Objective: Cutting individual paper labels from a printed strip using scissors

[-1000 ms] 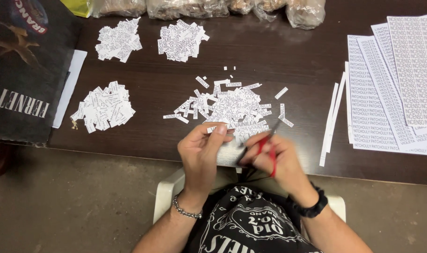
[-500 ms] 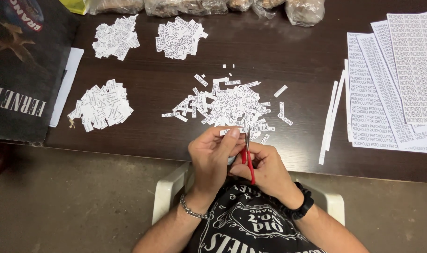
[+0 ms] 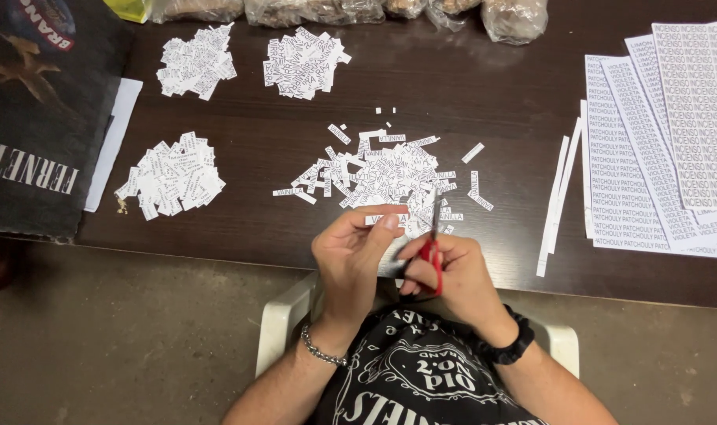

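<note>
1. Just on the near side of the middle pile (image 3: pixel 386 173), at the table (image 3: pixel 469 94) edge: left hand (image 3: pixel 351 260) and right hand (image 3: pixel 453 275) close together, touching.
2. Left fingers narrowed, thumb and fingertips pinching a thin paper strip (image 3: pixel 388 219) that lies flat against the pile's near rim.
3. Right fingers curled through red scissors (image 3: pixel 432 250), blades pointing away toward the pile; blade gap too small to tell.
4. Strip: very light, limp, easily creased or torn; likely to droop past the pinch and flutter off at a breath. Best taken near the cutting end, flat between thumb and forefinger pads, close beside the blades.
5. Scissors: stiff, smooth-handled, light; best held by the loops.
6. Left of the pile: a second heap of cut slips (image 3: pixel 171 175); beyond that, a dark bag (image 3: pixel 36 118) over a white sheet.
7. Beyond the pile, toward the far edge: two more heaps (image 3: pixel 197 61) (image 3: pixel 305 63), then clear bags (image 3: pixel 516 16) of brownish stuff.
8. Right of the pile: loose long strips (image 3: pixel 559 197), then overlapping printed sheets (image 3: pixel 657 149).
9. Nearer than the pile: white chair (image 3: pixel 284 323), black printed apron, chain bracelet on the left wrist, black band on the right.
</note>
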